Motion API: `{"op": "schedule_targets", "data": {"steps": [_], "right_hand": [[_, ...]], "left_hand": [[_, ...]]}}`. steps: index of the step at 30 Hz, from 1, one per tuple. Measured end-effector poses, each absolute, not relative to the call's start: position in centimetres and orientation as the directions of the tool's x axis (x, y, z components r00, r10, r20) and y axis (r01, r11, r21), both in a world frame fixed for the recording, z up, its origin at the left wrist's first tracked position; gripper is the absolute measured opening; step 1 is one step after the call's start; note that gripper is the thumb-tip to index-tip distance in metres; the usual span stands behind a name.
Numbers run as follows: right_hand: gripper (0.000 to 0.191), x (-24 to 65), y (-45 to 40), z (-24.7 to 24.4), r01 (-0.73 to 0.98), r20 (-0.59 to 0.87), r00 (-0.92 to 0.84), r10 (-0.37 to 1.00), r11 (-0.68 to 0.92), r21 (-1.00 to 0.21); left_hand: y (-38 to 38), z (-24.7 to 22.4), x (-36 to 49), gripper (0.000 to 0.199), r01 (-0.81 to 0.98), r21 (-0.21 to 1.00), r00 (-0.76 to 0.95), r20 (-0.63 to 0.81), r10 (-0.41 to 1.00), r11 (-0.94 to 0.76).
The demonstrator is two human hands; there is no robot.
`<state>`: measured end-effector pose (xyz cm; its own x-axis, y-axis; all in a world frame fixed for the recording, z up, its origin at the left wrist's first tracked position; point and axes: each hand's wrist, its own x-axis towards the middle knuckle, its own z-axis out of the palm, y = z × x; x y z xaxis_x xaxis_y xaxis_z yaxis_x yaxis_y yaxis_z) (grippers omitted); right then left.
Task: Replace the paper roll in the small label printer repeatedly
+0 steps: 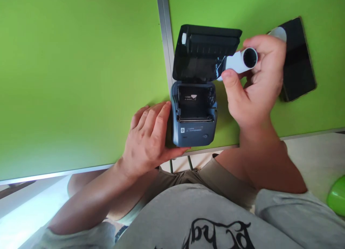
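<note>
A small dark blue-grey label printer (194,134) stands near the table's front edge. Its smoky black lid (207,44) is swung up, baring the roll compartment (192,105), where no roll lies. My left hand (147,139) grips the printer, fingers along its left side and thumb across the front. Right of the raised lid, my right hand (258,76) pinches a white paper roll (238,62) between thumb and fingers. The roll's round hollow end faces up toward me, and its far end is partly hidden by the lid and thumb.
A black smartphone (299,62) lies on the green table (81,80) at the right, partly behind my right hand. A grey metal seam (165,26) runs between the tabletops. Part of a green rounded object (336,197) shows beyond the table at lower right.
</note>
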<state>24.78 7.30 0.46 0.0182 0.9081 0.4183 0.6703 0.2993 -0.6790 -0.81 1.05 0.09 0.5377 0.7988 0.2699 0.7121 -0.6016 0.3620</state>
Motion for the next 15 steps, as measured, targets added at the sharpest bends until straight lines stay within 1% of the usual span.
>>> {"op": "schedule_targets", "data": {"steps": [4, 7, 9, 10, 12, 14, 15], "right_hand": [[0.036, 25.3, 7.7, -0.1, 0.683, 0.382, -0.023, 0.924, 0.293, -0.669], [0.043, 25.4, 7.9, -0.4, 0.714, 0.339, -0.079, 0.937, 0.291, -0.637], [0.043, 25.5, 7.8, -0.4, 0.740, 0.345, -0.086, 0.935, 0.292, -0.607], [0.040, 25.5, 7.7, -0.3, 0.743, 0.379, -0.086, 0.922, 0.312, -0.591], [0.029, 25.8, 7.5, 0.1, 0.719, 0.516, -0.060, 0.855, 0.396, -0.571], [0.024, 26.3, 7.4, 0.6, 0.685, 0.639, 0.027, 0.769, 0.451, -0.572], [0.022, 26.7, 7.5, 0.8, 0.676, 0.665, 0.078, 0.743, 0.451, -0.583]], "left_hand": [[1.0, 0.0, -0.8, 0.099, 0.716, 0.361, 0.533, 0.271, 0.801, -0.598], [1.0, 0.0, -0.9, 0.101, 0.717, 0.361, 0.532, 0.270, 0.803, -0.596], [1.0, 0.1, -0.8, 0.101, 0.717, 0.362, 0.532, 0.269, 0.803, -0.596], [1.0, 0.1, -0.8, 0.101, 0.716, 0.362, 0.533, 0.268, 0.802, -0.597], [1.0, 0.1, -0.8, 0.101, 0.715, 0.360, 0.535, 0.271, 0.801, -0.599], [1.1, 0.1, -0.9, 0.101, 0.718, 0.354, 0.536, 0.268, 0.801, -0.599], [1.1, 0.1, -0.9, 0.101, 0.719, 0.351, 0.537, 0.267, 0.800, -0.599]]}}
